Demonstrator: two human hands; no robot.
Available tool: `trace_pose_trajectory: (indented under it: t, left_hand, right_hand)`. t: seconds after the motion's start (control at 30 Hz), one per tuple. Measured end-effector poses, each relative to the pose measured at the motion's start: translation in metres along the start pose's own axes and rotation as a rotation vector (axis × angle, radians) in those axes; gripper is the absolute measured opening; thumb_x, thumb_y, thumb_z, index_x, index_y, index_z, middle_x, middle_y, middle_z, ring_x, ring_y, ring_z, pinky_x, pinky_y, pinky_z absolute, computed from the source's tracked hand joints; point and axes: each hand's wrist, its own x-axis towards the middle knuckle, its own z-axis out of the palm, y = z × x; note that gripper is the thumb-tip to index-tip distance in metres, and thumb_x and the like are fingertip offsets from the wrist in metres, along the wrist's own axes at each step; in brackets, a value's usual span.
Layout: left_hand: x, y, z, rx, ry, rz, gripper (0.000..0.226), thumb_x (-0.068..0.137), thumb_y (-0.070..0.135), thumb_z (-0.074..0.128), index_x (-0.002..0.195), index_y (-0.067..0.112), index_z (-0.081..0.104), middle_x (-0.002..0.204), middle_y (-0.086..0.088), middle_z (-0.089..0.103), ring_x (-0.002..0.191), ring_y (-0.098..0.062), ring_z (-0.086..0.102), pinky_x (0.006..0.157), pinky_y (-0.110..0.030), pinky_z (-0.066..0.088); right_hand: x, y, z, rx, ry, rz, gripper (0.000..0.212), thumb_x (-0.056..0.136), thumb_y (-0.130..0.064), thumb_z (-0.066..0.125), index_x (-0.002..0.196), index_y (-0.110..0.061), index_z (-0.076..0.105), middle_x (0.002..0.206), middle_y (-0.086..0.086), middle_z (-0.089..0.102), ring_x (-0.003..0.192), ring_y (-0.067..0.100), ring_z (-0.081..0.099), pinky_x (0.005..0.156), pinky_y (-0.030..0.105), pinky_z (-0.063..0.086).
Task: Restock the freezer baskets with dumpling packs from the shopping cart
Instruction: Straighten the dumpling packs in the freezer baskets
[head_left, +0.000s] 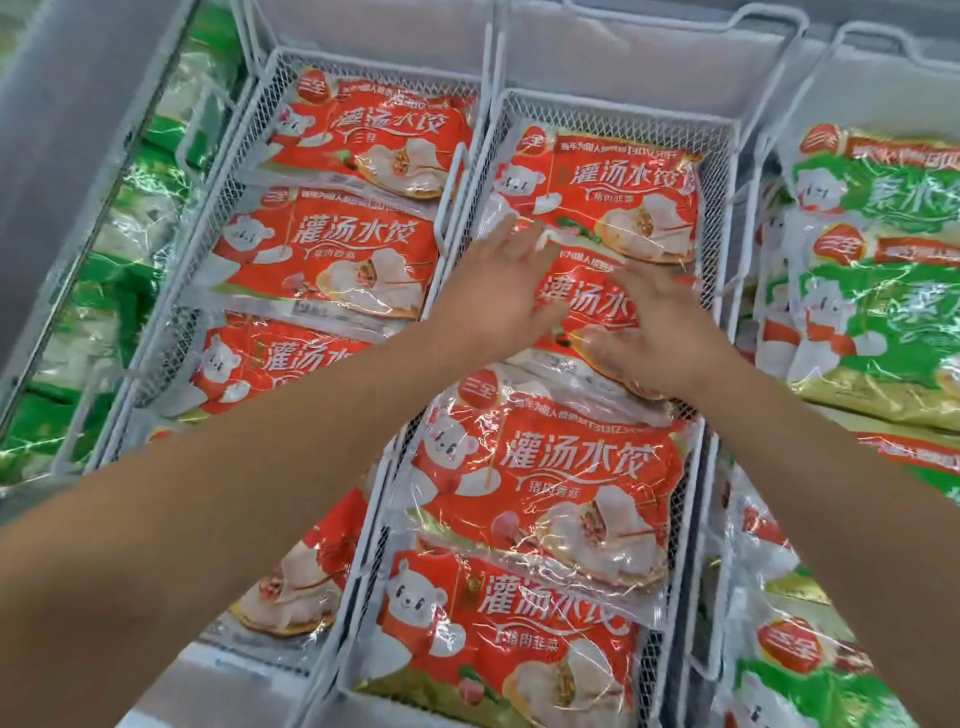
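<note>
Nearest the viewer, a red dumpling pack (498, 639) lies at the front of the middle wire basket (719, 171), its lower edge out of view. Just behind it a second red pack (550, 483) overlaps it, flat and face up, its bear and dumpling print plain under the glare of the wrapping.

Two bare forearms reach across these packs from the lower corners. The left hand (493, 296) lies palm down, fingers straight and spread wide, on a third red pack (597, 306) in the same basket; its fingertips touch the lower edge of the rearmost pack (613, 197) behind. The right hand (660, 332) rests flat on the same third pack beside the left, fingers straight and a little apart, pressing the wrapper and gripping nothing. Motion blur softens both hands.

To the left, a neighbouring basket (363, 67) holds a like row of red packs (332, 260), each overlapping the next. Farther left, behind a white rail, green packs (130, 291) stand on edge. On the right, green-and-white packs (872, 291) are piled in another basket.

At the back, the rearmost pack of the middle basket lies just short of the mesh wall, with the pale freezer wall (623, 47) beyond.
</note>
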Motion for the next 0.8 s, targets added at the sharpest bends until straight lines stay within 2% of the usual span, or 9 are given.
trace_pose_trajectory:
  t: [0.1,0.23,0.33,0.4,0.47,0.57,0.67,0.73,0.8]
  left_hand:
    - [0.004,-0.001,0.017,0.046,-0.277,-0.042,0.110,0.083,0.075,0.052,0.159,0.022,-0.008,0.166,-0.006,-0.018,0.151,-0.039,-0.016,0.123,-0.057,0.003]
    - [-0.006,0.007,0.033,0.028,-0.316,-0.136,0.128,0.071,0.088,0.051,0.157,0.022,-0.018,0.163,-0.002,-0.029,0.149,-0.038,-0.022,0.124,-0.054,-0.001]
    - [-0.005,0.013,0.028,0.011,-0.311,-0.174,0.132,0.068,0.090,0.053,0.157,0.021,-0.017,0.163,-0.002,-0.028,0.150,-0.036,-0.022,0.123,-0.053,-0.002]
    - [-0.001,0.010,0.026,0.000,-0.258,-0.132,0.122,0.075,0.086,0.049,0.158,0.020,-0.012,0.165,-0.004,-0.021,0.151,-0.034,-0.020,0.123,-0.054,0.000]
    - [0.003,0.005,0.025,0.024,-0.255,-0.054,0.109,0.084,0.079,0.044,0.158,0.021,-0.010,0.165,-0.003,-0.021,0.151,-0.032,-0.021,0.123,-0.056,0.001]
    - [0.006,-0.001,0.030,0.042,-0.309,-0.096,0.125,0.073,0.086,0.052,0.156,0.026,-0.018,0.163,0.001,-0.029,0.148,-0.034,-0.028,0.122,-0.054,-0.008]
    - [0.010,0.004,0.035,0.062,-0.306,-0.130,0.135,0.064,0.092,0.054,0.155,0.027,-0.022,0.162,0.001,-0.031,0.148,-0.034,-0.029,0.120,-0.051,-0.009]
    - [0.009,0.006,0.033,0.063,-0.308,-0.134,0.135,0.063,0.091,0.055,0.156,0.027,-0.021,0.163,0.001,-0.029,0.148,-0.034,-0.027,0.121,-0.051,-0.008]
    - [0.004,0.008,0.025,0.014,-0.278,-0.134,0.130,0.068,0.086,0.057,0.158,0.025,-0.014,0.165,-0.002,-0.023,0.150,-0.033,-0.022,0.122,-0.051,-0.005]
  right_hand:
    - [0.012,0.007,0.010,-0.175,-0.213,0.021,0.121,0.072,-0.060,0.076,0.158,-0.014,0.004,0.166,0.007,-0.002,0.152,0.027,0.001,0.124,0.043,0.011]
    - [0.018,0.015,0.005,-0.278,-0.282,-0.001,0.135,0.065,-0.066,0.078,0.157,-0.016,-0.008,0.165,0.006,-0.015,0.152,0.026,-0.009,0.124,0.044,0.008]
    - [0.012,0.012,-0.002,-0.247,-0.261,-0.014,0.128,0.072,-0.065,0.073,0.157,-0.018,-0.010,0.164,0.005,-0.020,0.152,0.027,-0.014,0.124,0.045,0.005]
    - [0.009,0.013,-0.002,-0.191,-0.220,-0.031,0.116,0.080,-0.060,0.068,0.157,-0.017,-0.006,0.165,0.005,-0.015,0.152,0.027,-0.011,0.124,0.046,0.008]
    - [0.008,0.014,0.002,-0.236,-0.274,-0.037,0.116,0.081,-0.060,0.068,0.157,-0.017,-0.008,0.165,0.004,-0.014,0.152,0.026,-0.010,0.124,0.048,0.010]
    - [0.017,0.013,0.003,-0.299,-0.324,-0.027,0.127,0.075,-0.062,0.073,0.156,-0.018,-0.013,0.164,0.003,-0.018,0.152,0.025,-0.014,0.124,0.047,0.007]
    - [0.020,0.013,-0.001,-0.309,-0.335,-0.030,0.132,0.072,-0.061,0.077,0.156,-0.018,-0.015,0.164,0.003,-0.020,0.151,0.024,-0.016,0.124,0.048,0.007]
    - [0.015,0.017,0.001,-0.261,-0.298,-0.026,0.131,0.071,-0.061,0.077,0.157,-0.019,-0.013,0.165,0.004,-0.017,0.152,0.025,-0.014,0.124,0.047,0.006]
    - [-0.001,0.015,0.003,-0.133,-0.186,0.016,0.121,0.074,-0.058,0.075,0.158,-0.020,-0.004,0.166,0.008,-0.005,0.152,0.028,-0.005,0.124,0.046,0.009]
